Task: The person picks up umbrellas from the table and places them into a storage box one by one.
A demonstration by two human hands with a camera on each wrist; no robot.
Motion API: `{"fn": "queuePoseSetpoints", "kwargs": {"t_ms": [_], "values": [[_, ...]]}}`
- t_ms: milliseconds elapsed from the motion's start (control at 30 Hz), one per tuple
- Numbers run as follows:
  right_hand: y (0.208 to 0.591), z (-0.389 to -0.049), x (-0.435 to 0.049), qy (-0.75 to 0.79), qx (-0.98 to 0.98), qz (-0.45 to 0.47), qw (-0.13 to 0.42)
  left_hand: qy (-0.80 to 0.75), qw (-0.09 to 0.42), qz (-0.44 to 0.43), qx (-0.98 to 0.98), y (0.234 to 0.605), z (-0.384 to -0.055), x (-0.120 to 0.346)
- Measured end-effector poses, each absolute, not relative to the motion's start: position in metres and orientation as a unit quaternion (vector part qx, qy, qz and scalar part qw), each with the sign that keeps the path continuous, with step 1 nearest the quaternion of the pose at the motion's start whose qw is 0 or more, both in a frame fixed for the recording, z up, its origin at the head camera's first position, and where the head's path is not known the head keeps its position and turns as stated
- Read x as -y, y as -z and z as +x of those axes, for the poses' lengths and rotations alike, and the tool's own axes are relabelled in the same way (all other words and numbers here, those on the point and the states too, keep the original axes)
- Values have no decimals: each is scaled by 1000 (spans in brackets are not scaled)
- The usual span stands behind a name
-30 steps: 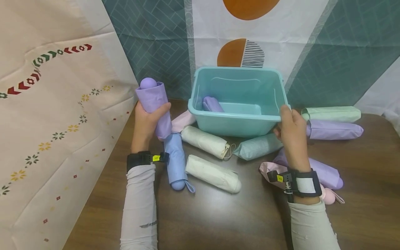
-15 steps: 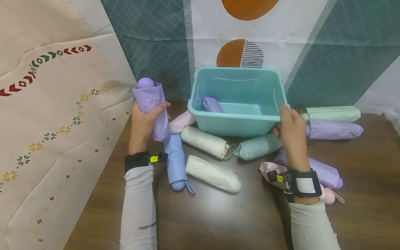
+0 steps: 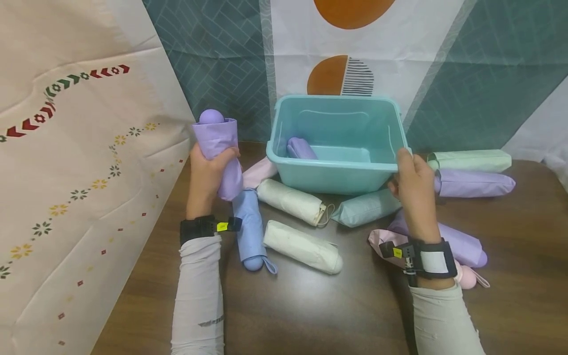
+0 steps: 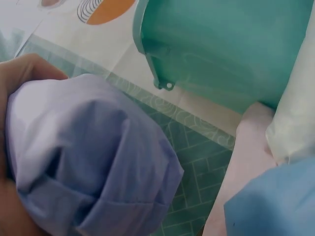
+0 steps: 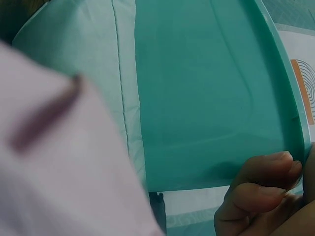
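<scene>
My left hand (image 3: 206, 167) grips a folded purple umbrella (image 3: 225, 143), raised left of the bin with its round handle end up. In the left wrist view the gathered lower end of that purple umbrella (image 4: 98, 157) fills the left side. My right hand (image 3: 412, 180) pinches the front right corner of the turquoise bin (image 3: 333, 172); the right wrist view shows its curled fingers (image 5: 263, 196) at the rim. Another purple umbrella (image 3: 301, 148) lies inside the bin at the left.
Around the bin lie a blue umbrella (image 3: 248, 229), two cream umbrellas (image 3: 290, 201), a grey-green umbrella (image 3: 367, 208) and a pink umbrella (image 3: 259, 172). To the right are a light green umbrella (image 3: 472, 161), more purple umbrellas (image 3: 479, 183) and another pink one. Patterned cloth (image 3: 226, 59) hangs behind.
My left hand and the purple umbrella shift slightly left, then back right; the umbrella now stands a little more upright. The right hand and the bin stay in place.
</scene>
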State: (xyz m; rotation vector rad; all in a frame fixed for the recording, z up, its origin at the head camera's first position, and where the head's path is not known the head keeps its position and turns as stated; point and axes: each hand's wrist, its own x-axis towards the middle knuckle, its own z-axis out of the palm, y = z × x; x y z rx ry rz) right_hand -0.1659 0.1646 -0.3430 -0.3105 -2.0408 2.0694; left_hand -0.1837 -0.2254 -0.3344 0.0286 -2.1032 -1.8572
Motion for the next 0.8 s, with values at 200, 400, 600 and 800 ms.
{"fn": "queuePoseSetpoints", "kwargs": {"t_ms": [200,400,600,800], "values": [[344,-165,-166,-710,687,-109,109,646,160,34,746,330,-184,215],[342,-165,-168,-699,698,-103,112,643,146,39,751,326,-184,207],[341,-167,-165,-687,711,-104,108,640,138,64,753,324,-182,202],[343,-167,-166,-694,705,-101,110,689,142,60,709,319,-187,192]]}}
